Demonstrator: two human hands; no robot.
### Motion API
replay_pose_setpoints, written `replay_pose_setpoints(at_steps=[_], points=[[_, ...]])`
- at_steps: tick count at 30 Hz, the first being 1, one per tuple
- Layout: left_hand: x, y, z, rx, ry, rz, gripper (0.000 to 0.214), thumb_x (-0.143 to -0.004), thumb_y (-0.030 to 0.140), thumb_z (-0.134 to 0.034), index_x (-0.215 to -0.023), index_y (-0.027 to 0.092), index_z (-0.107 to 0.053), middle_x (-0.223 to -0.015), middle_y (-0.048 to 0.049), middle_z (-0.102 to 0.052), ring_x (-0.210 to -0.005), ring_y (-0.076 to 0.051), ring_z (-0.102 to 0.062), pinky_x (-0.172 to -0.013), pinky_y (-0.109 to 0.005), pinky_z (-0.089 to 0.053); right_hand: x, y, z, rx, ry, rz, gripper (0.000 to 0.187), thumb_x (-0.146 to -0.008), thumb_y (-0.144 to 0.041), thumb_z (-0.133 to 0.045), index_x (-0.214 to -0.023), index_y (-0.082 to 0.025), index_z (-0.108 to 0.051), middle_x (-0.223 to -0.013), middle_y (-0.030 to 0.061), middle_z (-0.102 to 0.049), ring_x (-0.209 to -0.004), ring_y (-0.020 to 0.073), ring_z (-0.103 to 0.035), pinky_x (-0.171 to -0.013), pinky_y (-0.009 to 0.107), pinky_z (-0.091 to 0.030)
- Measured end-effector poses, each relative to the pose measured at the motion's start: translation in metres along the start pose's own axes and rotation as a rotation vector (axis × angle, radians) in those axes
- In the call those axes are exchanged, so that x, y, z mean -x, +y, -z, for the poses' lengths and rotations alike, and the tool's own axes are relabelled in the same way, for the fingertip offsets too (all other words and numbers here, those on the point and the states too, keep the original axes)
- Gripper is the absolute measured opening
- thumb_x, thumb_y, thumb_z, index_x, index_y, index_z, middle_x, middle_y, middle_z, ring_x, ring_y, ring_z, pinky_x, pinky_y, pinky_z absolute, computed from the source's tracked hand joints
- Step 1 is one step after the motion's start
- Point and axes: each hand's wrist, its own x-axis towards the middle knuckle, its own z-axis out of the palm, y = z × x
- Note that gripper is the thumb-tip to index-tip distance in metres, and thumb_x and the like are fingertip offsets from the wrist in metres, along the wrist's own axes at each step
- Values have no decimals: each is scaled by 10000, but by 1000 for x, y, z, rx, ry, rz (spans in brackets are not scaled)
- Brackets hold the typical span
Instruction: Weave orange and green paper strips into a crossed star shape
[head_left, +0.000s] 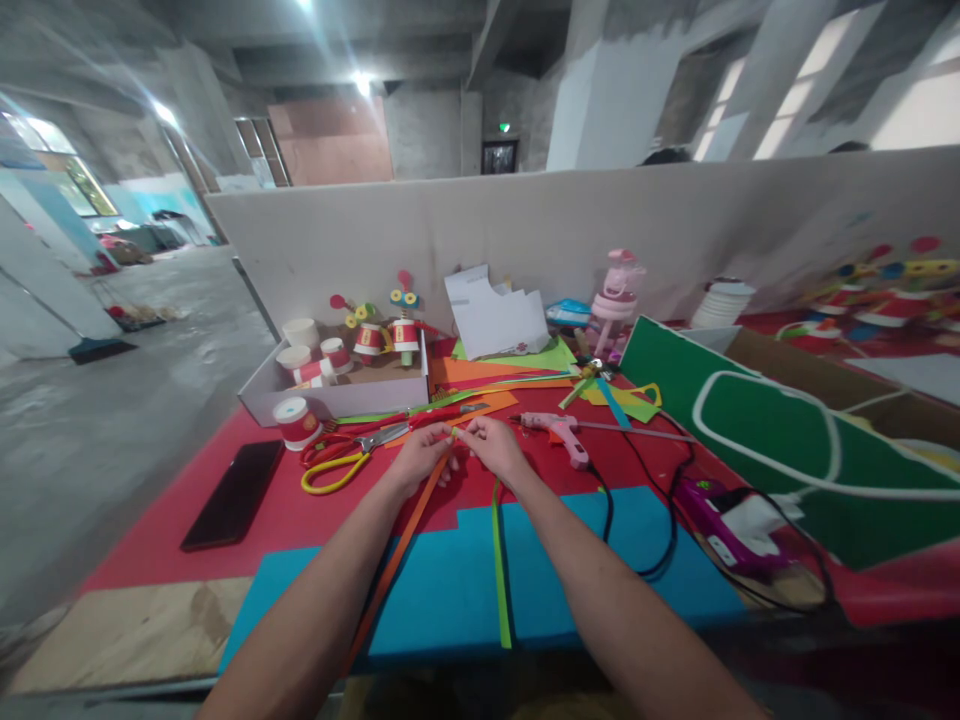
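My left hand (421,457) and my right hand (493,447) meet over the red table cover (150,545), fingers pinched together. The left hand pinches the top end of a long orange paper strip (390,570) that trails down toward me. The right hand pinches the end of a green paper strip (499,570) that lies across the blue foam sheet (450,590). The two strip ends touch between my fingertips. Yellow-handled scissors (345,462) lie just left of my left hand. A pink glue gun (559,432) lies just right of my right hand.
A black phone (234,492) lies at the left. A white box (330,385) holds paper-cup figures (386,335). Coloured paper sheets (517,368), a pink bottle (619,295), a green board (787,440), a purple glue gun (712,505) with black cords and a grey partition (525,225) are behind.
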Motion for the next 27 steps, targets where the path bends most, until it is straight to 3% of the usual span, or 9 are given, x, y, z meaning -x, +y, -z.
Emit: replay_pose_setpoints(at_steps=[5,13,17,20,24,27], points=[[-1,-2,0,14,3,-20,375,-764,501,-619,-936,178,-540,-538,-1,-611,-363,-105,-525,-375,-182,-420,-1,1,-1,-52,16,21,271,-734,-467,-614,-813,-209,-589,-558,-37,-543,-486,123,-497,-468,217,-350],[-2,3,-1,52,38,-8,318,-768,444,-632,-916,173,-556,-591,-18,-637,-423,-118,-553,-435,-205,-421,1,-7,0,-223,5,-33,279,-702,-448,-628,-797,-188,-596,-556,-36,-521,-485,108,-472,-448,203,-335],[-1,14,5,-101,180,-181,193,-712,296,-690,-819,143,-641,-722,-37,-673,-634,-124,-600,-615,-212,-446,1,-6,-1,-310,-22,-73,269,-683,-430,-649,-769,-183,-587,-516,-57,-486,-444,84,-420,-432,190,-310],[-2,17,9,-237,218,-240,130,-706,244,-668,-784,141,-685,-739,-35,-681,-688,-135,-587,-679,-224,-431,2,-6,-3,-336,-55,-82,267,-674,-421,-667,-749,-180,-580,-495,-71,-469,-419,66,-386,-415,177,-286],[-3,15,10,-290,230,-241,100,-700,232,-645,-716,142,-684,-648,-12,-645,-612,-120,-542,-614,-214,-392,5,-12,-1,-319,-131,-126,274,-690,-430,-679,-755,-185,-576,-463,-85,-444,-372,49,-332,-372,163,-227],[-2,16,13,-240,261,-233,97,-667,240,-675,-667,143,-669,-597,8,-606,-558,-101,-496,-548,-198,-356,3,-15,7,-376,-174,-194,303,-744,-476,-649,-832,-189,-601,-557,-41,-545,-410,66,-432,-376,163,-311]])
